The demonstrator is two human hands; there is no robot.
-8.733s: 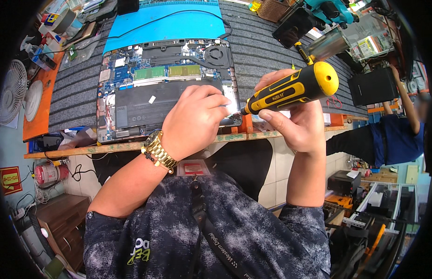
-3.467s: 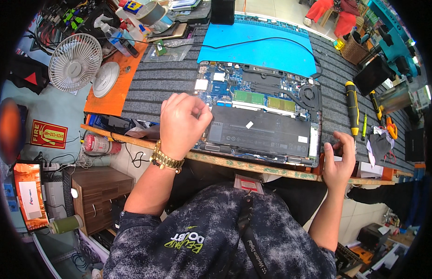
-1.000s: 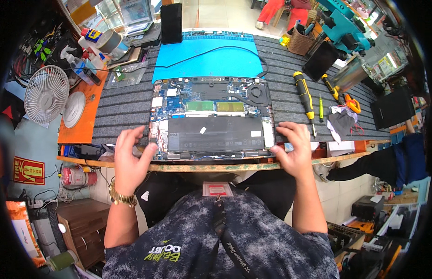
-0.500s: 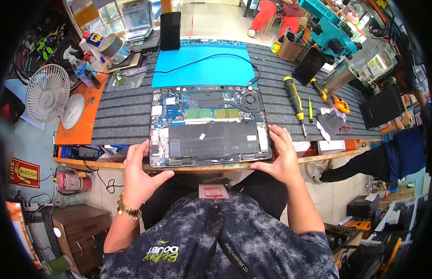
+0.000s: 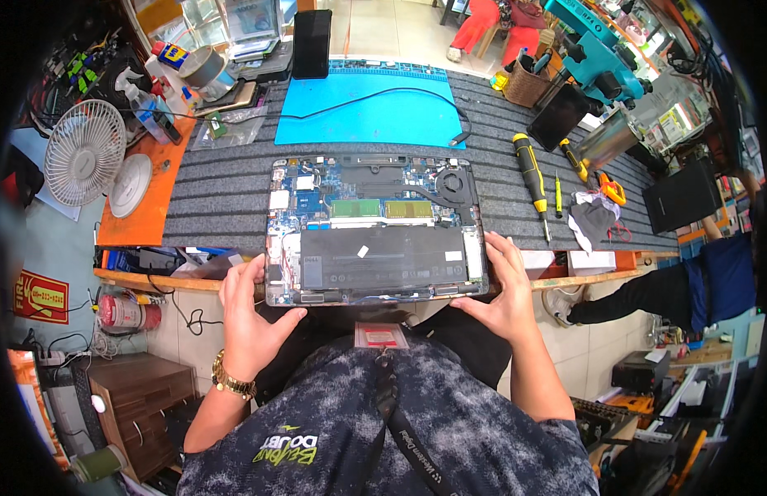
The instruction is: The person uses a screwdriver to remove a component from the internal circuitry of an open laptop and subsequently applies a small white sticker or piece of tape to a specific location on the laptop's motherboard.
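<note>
An opened laptop (image 5: 375, 221) lies in front of me with its bottom cover off. A wide black battery (image 5: 383, 258) fills its near half; two memory sticks, a green board and a round fan (image 5: 453, 188) show beyond it. My left hand (image 5: 255, 318) grips the near left corner, fingers along the side and thumb by the front edge. At the opposite near corner, my right hand (image 5: 507, 289) holds the side the same way, its thumb at the front edge. The laptop's front edge juts past the table edge. Fingertips under it are hidden.
Behind the laptop lies a blue mat (image 5: 359, 116) crossed by a black cable, with a black phone (image 5: 311, 45) upright at its far edge. On the right are a yellow-black screwdriver (image 5: 529, 169), a thin yellow screwdriver (image 5: 558, 194) and a cloth (image 5: 590, 221). A white fan (image 5: 84, 153) stands left.
The laptop has slid a little toward me with both hands on it. A strip of grey ribbed table cover now shows between it and the blue mat.
</note>
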